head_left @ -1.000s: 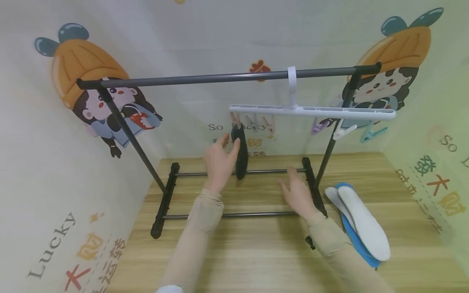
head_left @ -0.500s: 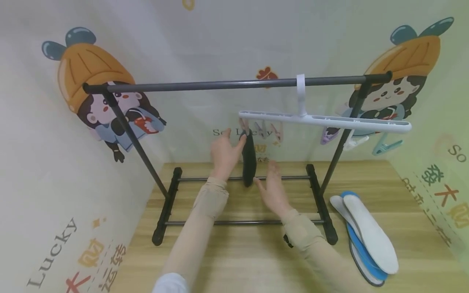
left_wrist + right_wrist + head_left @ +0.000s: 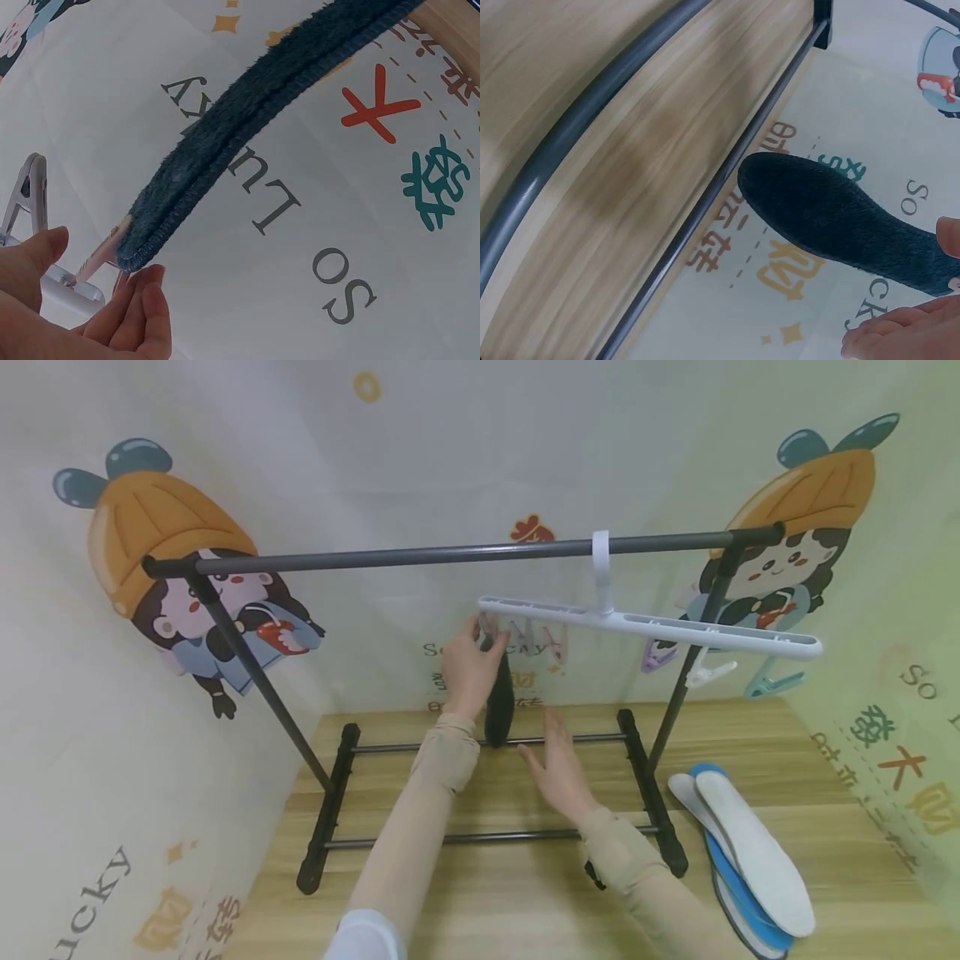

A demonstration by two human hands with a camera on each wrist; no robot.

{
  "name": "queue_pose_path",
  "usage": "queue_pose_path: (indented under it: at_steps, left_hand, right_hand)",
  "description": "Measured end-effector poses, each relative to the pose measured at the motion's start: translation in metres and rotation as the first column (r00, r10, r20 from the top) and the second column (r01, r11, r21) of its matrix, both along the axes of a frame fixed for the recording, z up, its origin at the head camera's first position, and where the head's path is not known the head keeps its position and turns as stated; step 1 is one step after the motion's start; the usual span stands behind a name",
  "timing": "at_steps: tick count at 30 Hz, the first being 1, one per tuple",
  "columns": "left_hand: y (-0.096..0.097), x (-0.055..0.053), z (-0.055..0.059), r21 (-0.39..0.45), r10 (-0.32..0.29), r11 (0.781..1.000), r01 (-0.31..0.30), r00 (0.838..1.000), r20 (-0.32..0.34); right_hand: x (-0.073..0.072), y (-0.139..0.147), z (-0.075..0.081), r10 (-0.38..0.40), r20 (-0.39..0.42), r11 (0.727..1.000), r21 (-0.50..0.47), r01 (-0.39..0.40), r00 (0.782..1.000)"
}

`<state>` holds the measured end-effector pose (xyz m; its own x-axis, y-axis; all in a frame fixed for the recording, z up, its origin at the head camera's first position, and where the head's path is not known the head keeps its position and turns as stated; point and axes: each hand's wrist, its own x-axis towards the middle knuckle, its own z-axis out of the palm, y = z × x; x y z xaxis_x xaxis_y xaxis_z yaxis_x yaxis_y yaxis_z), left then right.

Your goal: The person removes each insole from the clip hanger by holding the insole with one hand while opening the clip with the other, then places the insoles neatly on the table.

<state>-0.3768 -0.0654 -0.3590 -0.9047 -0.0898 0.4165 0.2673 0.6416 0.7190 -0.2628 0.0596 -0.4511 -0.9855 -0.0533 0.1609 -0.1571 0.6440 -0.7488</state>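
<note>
A dark fuzzy insole [image 3: 500,706] hangs by one end from a pink clip [image 3: 101,251] under the left end of a white hanger [image 3: 652,627]. My left hand [image 3: 471,672] is up at that clip. In the left wrist view its thumb and fingers [image 3: 154,300] stand apart on either side of the clip, the fingertips close to the insole's end. Lower and to the right, my right hand [image 3: 562,777] is held in the air beside the insole, fingers extended and nothing in it. The right wrist view shows the insole's broad face [image 3: 840,217].
The hanger hooks over the top bar [image 3: 390,557] of a dark metal rack. More clips, including a purple one [image 3: 658,656] and a teal one [image 3: 772,681], dangle from it. At right, several white and blue insoles [image 3: 757,852] lie stacked on the wooden table [image 3: 517,902].
My right hand has come leftward toward the hanging insole. My left hand has risen to the clip, and the hanger's left end now sits higher relative to its right end.
</note>
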Motion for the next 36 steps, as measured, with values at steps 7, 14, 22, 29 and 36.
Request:
queue_pose_path:
  at_steps: [7, 14, 22, 29, 36]
  left_hand:
    - [0.002, 0.002, 0.003, 0.060, 0.032, 0.998, -0.032, 0.999, 0.002]
    - [-0.003, 0.005, 0.007, -0.020, 0.051, 0.998, -0.051, 0.999, -0.007]
    - [-0.012, 0.018, 0.006, -0.041, 0.028, 0.999, -0.029, 1.000, -0.013]
    - [-0.013, 0.030, 0.005, -0.035, -0.009, 0.999, 0.010, 1.000, 0.004]
    - [-0.013, 0.039, 0.005, -0.010, -0.023, 1.000, 0.023, 0.999, 0.025]
  right_hand:
    - [0.000, -0.001, 0.000, -0.005, 0.011, 1.000, -0.002, 0.005, 1.000]
    - [-0.003, -0.010, 0.006, 0.014, -0.017, 1.000, -0.014, -0.014, 1.000]
    - [-0.004, -0.019, 0.003, -0.005, -0.002, 1.000, 0.023, 0.005, 1.000]
    - [-0.017, -0.026, -0.001, -0.052, -0.056, 0.998, 0.038, 0.055, 0.997]
    - [-0.023, -0.030, -0.010, -0.131, -0.084, 0.989, 0.056, 0.136, 0.988]
